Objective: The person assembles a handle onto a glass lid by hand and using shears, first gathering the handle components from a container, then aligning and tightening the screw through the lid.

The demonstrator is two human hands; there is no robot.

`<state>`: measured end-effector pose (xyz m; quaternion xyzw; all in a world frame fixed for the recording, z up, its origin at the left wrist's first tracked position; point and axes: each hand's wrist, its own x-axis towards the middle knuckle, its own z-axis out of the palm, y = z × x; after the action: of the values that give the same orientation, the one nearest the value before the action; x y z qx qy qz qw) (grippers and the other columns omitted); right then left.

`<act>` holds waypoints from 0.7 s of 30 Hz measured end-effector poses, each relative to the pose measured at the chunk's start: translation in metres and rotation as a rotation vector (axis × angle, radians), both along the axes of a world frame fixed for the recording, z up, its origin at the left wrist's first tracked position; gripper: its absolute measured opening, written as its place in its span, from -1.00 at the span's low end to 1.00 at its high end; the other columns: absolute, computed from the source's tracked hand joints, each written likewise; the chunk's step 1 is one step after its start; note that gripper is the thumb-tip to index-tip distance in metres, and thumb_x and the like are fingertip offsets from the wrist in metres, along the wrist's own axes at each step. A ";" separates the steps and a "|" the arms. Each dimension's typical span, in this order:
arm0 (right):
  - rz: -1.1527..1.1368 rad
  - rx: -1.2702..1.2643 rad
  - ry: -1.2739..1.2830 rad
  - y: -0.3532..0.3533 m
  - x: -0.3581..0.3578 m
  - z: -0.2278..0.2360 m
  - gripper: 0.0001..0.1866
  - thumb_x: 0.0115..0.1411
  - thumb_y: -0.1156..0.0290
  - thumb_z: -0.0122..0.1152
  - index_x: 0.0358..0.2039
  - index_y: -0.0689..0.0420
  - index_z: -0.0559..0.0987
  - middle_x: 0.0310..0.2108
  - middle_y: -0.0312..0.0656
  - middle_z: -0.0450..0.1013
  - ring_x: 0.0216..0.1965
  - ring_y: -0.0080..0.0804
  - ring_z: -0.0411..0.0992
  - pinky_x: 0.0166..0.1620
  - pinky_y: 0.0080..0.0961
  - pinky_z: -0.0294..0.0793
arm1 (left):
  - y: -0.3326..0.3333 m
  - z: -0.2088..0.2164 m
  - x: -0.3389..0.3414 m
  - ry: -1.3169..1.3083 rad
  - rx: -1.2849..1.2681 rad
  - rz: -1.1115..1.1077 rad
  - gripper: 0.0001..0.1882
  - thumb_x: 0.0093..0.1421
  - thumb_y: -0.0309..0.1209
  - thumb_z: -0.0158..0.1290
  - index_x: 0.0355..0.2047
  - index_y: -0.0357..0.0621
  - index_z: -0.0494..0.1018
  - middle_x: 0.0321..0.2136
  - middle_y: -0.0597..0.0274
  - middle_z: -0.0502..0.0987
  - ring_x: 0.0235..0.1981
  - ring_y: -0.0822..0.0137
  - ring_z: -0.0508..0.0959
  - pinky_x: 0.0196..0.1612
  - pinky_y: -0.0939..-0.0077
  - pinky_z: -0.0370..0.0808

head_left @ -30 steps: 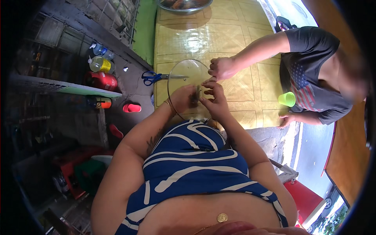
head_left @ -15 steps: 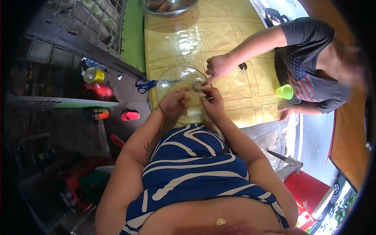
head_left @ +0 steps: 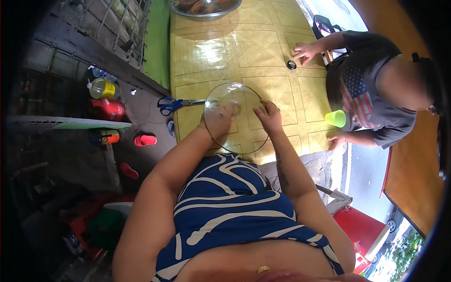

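Note:
A round, clear glass lid with a thin rim is raised at a tilt over the near part of the table. My right hand grips its right edge, thumb on the glass and fingers at the rim. Through the glass I see my left hand, behind the lid, fingers curled. A small, round, clear shape shows at its fingertips; whether they hold it I cannot tell. Blue-handled scissors lie at the table's left edge, the blade tips reaching behind the lid.
A co-worker's hand is above a small black round piece on the yellow patterned table. A green cup is near their other hand. A metal bowl stands at the far end.
The lid has moved right and tilted up, with my left hand now behind it. The co-worker's hand has drawn back from the lid to beside the black piece. More of the scissors shows.

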<state>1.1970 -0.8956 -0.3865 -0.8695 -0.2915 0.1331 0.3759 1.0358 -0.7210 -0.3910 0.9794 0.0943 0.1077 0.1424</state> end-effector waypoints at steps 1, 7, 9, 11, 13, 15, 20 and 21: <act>-0.026 -0.016 0.044 0.002 0.001 0.006 -0.41 0.03 0.09 0.44 0.01 0.15 0.56 -0.05 -0.01 0.53 0.04 -0.06 0.44 0.14 -0.19 0.37 | 0.002 0.019 -0.003 0.073 -0.161 0.027 -0.61 0.14 -0.38 0.11 -0.01 -0.17 0.43 -0.34 -0.12 0.60 -0.35 -0.02 0.66 -0.36 0.10 0.60; -0.034 -0.065 -0.030 0.005 -0.004 -0.002 -0.48 -0.02 0.11 0.47 -0.10 0.13 0.61 0.00 -0.02 0.49 0.12 -0.08 0.39 0.21 -0.15 0.27 | 0.009 0.075 -0.032 0.223 -0.079 -0.058 -0.71 0.11 -0.45 0.07 -0.13 -0.22 0.44 -0.40 -0.10 0.61 -0.30 -0.02 0.66 -0.25 0.20 0.60; 0.041 -0.100 -0.207 0.003 -0.005 -0.006 -0.55 0.02 0.17 0.46 -0.11 0.11 0.62 0.02 -0.06 0.51 0.09 -0.12 0.43 0.14 -0.22 0.36 | 0.010 0.087 -0.038 0.323 -0.108 -0.065 -0.74 0.11 -0.43 0.06 -0.17 -0.20 0.48 -0.39 -0.11 0.61 -0.28 -0.04 0.66 -0.22 0.16 0.59; 0.008 -0.056 -0.233 -0.004 -0.008 -0.010 -0.62 0.04 0.21 0.44 -0.16 0.11 0.64 -0.05 -0.06 0.53 0.01 -0.13 0.46 0.10 -0.24 0.38 | 0.012 0.087 -0.039 0.425 -0.135 -0.077 -0.77 0.11 -0.42 0.06 -0.21 -0.18 0.52 -0.38 -0.12 0.62 -0.26 -0.05 0.66 -0.19 0.13 0.58; -0.047 -0.073 -0.084 -0.006 -0.012 -0.005 -0.63 0.05 0.22 0.43 -0.17 0.11 0.64 -0.15 -0.06 0.55 -0.10 -0.15 0.49 0.05 -0.23 0.42 | 0.020 0.087 -0.033 0.570 -0.266 -0.159 -0.77 0.16 -0.32 0.05 -0.28 -0.20 0.55 -0.35 -0.15 0.61 -0.28 -0.10 0.64 -0.16 0.08 0.57; -0.083 -0.060 -0.069 -0.007 -0.019 -0.005 -0.65 0.08 0.24 0.42 -0.16 0.12 0.64 -0.23 -0.04 0.55 -0.17 -0.19 0.50 -0.02 -0.25 0.47 | 0.024 0.091 -0.028 0.660 -0.248 -0.140 -0.76 0.15 -0.28 0.07 -0.33 -0.20 0.57 -0.35 -0.13 0.61 -0.28 -0.10 0.63 -0.14 0.09 0.56; -0.451 0.089 0.908 0.015 -0.057 0.071 -0.57 0.21 0.29 0.32 0.05 0.10 0.45 -0.25 -0.16 0.45 -0.39 -0.33 0.46 -0.41 -0.38 0.47 | 0.022 0.100 -0.035 0.569 -0.420 0.027 -0.73 0.13 -0.26 0.04 -0.37 -0.21 0.61 -0.38 -0.15 0.61 -0.29 -0.08 0.64 -0.15 0.07 0.56; -0.491 0.341 1.117 0.004 -0.060 0.059 -0.59 0.23 0.35 0.29 0.06 0.08 0.41 -0.33 -0.23 0.38 -0.47 -0.43 0.40 -0.52 -0.47 0.37 | 0.014 0.120 -0.033 0.554 -0.415 0.049 -0.74 0.12 -0.33 -0.01 -0.38 -0.20 0.63 -0.38 -0.17 0.61 -0.28 -0.08 0.64 -0.15 0.06 0.56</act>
<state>1.1369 -0.8913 -0.3279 -0.6383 0.1395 0.4285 0.6241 1.0033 -0.7066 -0.2709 0.9191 0.1730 -0.1802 0.3047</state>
